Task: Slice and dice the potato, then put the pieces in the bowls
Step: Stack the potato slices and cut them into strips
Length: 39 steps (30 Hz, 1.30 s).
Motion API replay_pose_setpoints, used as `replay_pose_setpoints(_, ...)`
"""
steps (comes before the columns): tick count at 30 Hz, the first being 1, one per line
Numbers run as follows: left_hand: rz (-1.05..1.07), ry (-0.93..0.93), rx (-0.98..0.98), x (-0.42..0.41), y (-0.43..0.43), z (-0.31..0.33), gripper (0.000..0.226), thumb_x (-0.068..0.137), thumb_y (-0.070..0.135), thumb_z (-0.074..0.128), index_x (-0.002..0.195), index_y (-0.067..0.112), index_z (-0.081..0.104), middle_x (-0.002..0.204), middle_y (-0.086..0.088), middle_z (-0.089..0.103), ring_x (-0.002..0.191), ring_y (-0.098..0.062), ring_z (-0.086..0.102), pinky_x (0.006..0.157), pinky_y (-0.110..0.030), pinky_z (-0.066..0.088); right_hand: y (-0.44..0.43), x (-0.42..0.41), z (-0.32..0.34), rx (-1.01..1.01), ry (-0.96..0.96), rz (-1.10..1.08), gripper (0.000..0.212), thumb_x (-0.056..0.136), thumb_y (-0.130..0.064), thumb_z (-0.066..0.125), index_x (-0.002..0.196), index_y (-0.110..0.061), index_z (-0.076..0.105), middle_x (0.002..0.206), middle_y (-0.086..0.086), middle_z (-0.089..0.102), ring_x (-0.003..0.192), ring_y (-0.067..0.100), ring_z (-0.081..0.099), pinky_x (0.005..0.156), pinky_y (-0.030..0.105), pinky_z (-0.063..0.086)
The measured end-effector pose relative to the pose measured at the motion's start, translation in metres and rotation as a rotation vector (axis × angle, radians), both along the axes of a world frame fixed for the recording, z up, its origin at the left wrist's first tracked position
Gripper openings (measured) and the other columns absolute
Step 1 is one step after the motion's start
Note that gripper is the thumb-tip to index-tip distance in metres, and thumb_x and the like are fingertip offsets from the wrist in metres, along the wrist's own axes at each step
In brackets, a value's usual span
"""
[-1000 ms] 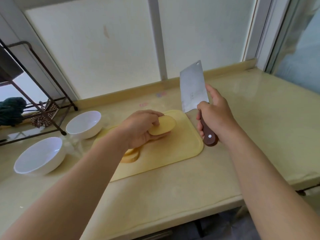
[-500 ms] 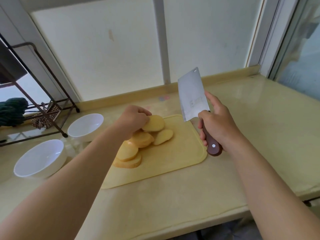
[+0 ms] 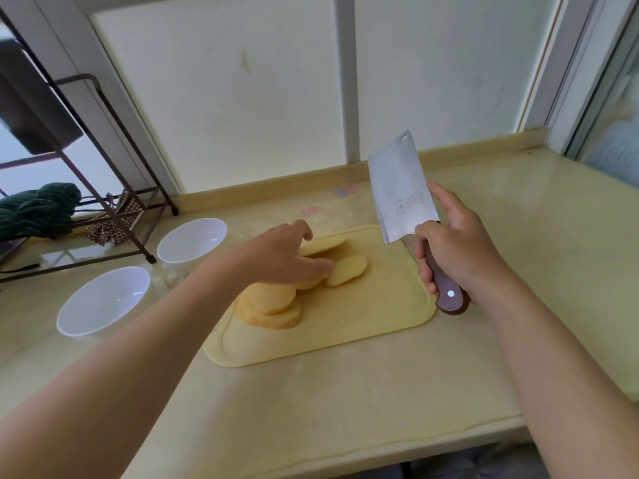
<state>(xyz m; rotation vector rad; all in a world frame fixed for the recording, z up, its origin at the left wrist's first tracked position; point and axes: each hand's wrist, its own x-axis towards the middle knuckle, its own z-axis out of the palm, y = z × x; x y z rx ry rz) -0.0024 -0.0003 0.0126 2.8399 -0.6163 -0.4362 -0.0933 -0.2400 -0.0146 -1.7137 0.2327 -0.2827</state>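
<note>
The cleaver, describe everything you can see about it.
The cleaver has a broad rectangular steel blade with a hole in its far corner and faint markings, plus a dark reddish-brown handle, wood by its look, with a pale rivet. It is raised, blade pointing up and away, over the right edge of the cutting board. Only the right hand touches it, gripping the handle.

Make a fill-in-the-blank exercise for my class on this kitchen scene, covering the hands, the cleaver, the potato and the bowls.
1. The right hand grips the cleaver by its ____.
2. The left hand touches the potato, which is already cut into ____.
3. ____ white bowls stand to the left of the cutting board.
4. Neither bowl holds any potato: both are ____.

Missing words: handle; slices; two; empty.
</note>
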Motion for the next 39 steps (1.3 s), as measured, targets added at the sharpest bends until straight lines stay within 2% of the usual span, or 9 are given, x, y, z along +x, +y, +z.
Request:
replay_pose_setpoints(5, -0.04, -0.021, 0.072, -0.009, 0.009, -0.006, 0.067, 0.078, 0.069, 0.065, 0.123, 0.03, 0.035, 0.122, 0.006, 0.049, 0.105, -0.018, 0.05, 0.083, -0.032, 0.041, 0.003, -0.002, 0.001, -0.007, -0.007, 0.004, 0.082, 0.09, 0.003, 0.041, 0.154, -0.047, 0.038, 0.065, 0.013, 0.052, 0.042, 0.027, 0.048, 0.043, 0.035, 0.045)
replay_pose_setpoints(8, -0.051, -0.068, 0.1, -0.01, 0.008, -0.008, 0.057, 0.078, 0.066, 0.064, 0.114, 0.033, 0.034, 0.117, 0.006, 0.051, 0.101, -0.018, 0.05, 0.079, -0.032, 0.041, 0.003, -0.001, 0.0, -0.004, -0.001, 0.002, 0.082, 0.091, 0.003, 0.041, 0.156, -0.047, 0.036, 0.066, 0.013, 0.053, 0.042, 0.027, 0.048, 0.043, 0.034, 0.045)
replay_pose_setpoints(14, -0.136, -0.042, 0.223, -0.011, 0.015, 0.002, 0.055, 0.08, 0.07, 0.054, 0.126, 0.041, 0.046, 0.118, 0.009, 0.047, 0.113, -0.018, 0.044, 0.096, -0.04, 0.043, 0.003, -0.002, 0.0, -0.012, -0.002, 0.009, 0.081, 0.09, 0.003, 0.041, 0.155, -0.046, 0.036, 0.066, 0.014, 0.053, 0.042, 0.027, 0.048, 0.042, 0.034, 0.045)
replay_pose_setpoints(16, -0.16, -0.016, 0.259, -0.012, 0.019, 0.005, 0.061, 0.076, 0.074, 0.055, 0.131, 0.049, 0.043, 0.123, 0.012, 0.044, 0.122, -0.017, 0.039, 0.102, -0.045, 0.041, 0.004, -0.002, 0.0, -0.012, -0.003, 0.016, 0.081, 0.09, 0.003, 0.041, 0.155, -0.047, 0.037, 0.066, 0.013, 0.052, 0.042, 0.027, 0.048, 0.042, 0.034, 0.045)
replay_pose_setpoints(19, -0.172, 0.083, 0.305, -0.013, 0.028, 0.012, 0.089, 0.057, 0.082, 0.068, 0.135, 0.057, 0.033, 0.13, 0.018, 0.04, 0.125, -0.015, 0.038, 0.104, -0.046, 0.041, 0.005, -0.002, 0.0, -0.015, 0.001, 0.015, 0.081, 0.091, 0.002, 0.041, 0.155, -0.046, 0.037, 0.065, 0.012, 0.053, 0.043, 0.027, 0.048, 0.042, 0.033, 0.045)
replay_pose_setpoints(21, -0.179, 0.125, 0.352, -0.014, 0.032, 0.015, 0.107, 0.045, 0.078, 0.078, 0.136, 0.061, 0.024, 0.134, 0.019, 0.036, 0.126, -0.017, 0.04, 0.103, -0.047, 0.043, 0.005, -0.001, -0.001, -0.015, 0.003, 0.015, 0.081, 0.091, 0.002, 0.041, 0.155, -0.046, 0.037, 0.064, 0.01, 0.054, 0.043, 0.027, 0.049, 0.042, 0.033, 0.045)
replay_pose_setpoints(24, -0.203, 0.109, 0.393, -0.015, 0.034, 0.014, 0.116, 0.046, 0.069, 0.086, 0.139, 0.06, 0.018, 0.135, 0.016, 0.034, 0.127, -0.019, 0.039, 0.103, -0.048, 0.044, 0.006, -0.002, 0.0, -0.01, -0.002, 0.039, 0.08, 0.091, 0.003, 0.042, 0.153, -0.047, 0.039, 0.064, 0.01, 0.054, 0.042, 0.027, 0.048, 0.04, 0.032, 0.044)
replay_pose_setpoints(32, -0.183, 0.037, 0.365, -0.015, 0.038, 0.01, 0.11, 0.047, 0.07, 0.084, 0.14, 0.053, 0.026, 0.12, 0.017, 0.042, 0.117, -0.017, 0.045, 0.098, -0.044, 0.047, 0.012, -0.004, 0.0, -0.03, 0.009, 0.086, 0.079, 0.095, 0.004, 0.043, 0.156, -0.045, 0.037, 0.064, 0.011, 0.053, 0.04, 0.026, 0.047, 0.037, 0.03, 0.042)
replay_pose_setpoints(39, -0.141, -0.039, 0.361, -0.025, 0.04, 0.005, 0.083, 0.054, 0.075, 0.072, 0.123, 0.041, 0.04, 0.104, 0.017, 0.044, 0.102, -0.016, 0.049, 0.086, -0.041, 0.051, 0.016, -0.007, 0.002, -0.052, 0.028, 0.155, 0.078, 0.095, 0.003, 0.044, 0.153, -0.049, 0.04, 0.067, 0.014, 0.053, 0.041, 0.027, 0.047, 0.04, 0.032, 0.042)
